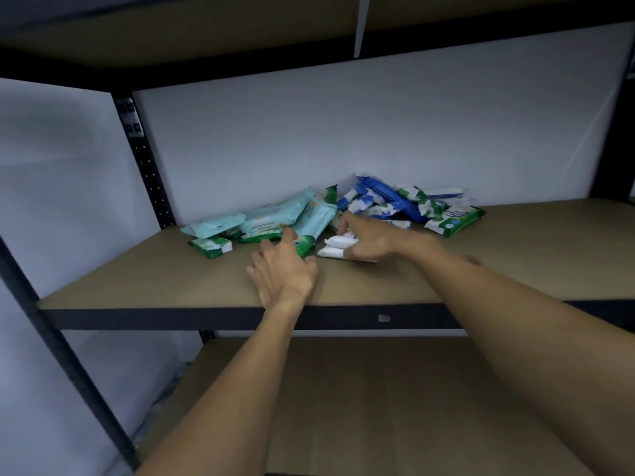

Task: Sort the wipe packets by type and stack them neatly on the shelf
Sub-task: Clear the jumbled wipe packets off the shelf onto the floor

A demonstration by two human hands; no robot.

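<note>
A loose pile of wipe packets lies at the back of the middle shelf (515, 255). Pale teal packets (275, 218) are on the left, with small green-and-white packets (211, 246) beside them. Blue packets (385, 195) and more green ones (453, 221) are on the right. My left hand (281, 269) lies flat on the shelf, its straight fingers touching a green packet (305, 245). My right hand (369, 240) lies over two white packets (335, 247), thumb pressed against their front edge and index finger stretched toward the pile. The picture is blurred.
Bare shelf board stretches in front of the pile and off to the right. A black metal upright (147, 166) stands at the back left, against a white wall. Another shelf (378, 407) runs below, and a third one overhead.
</note>
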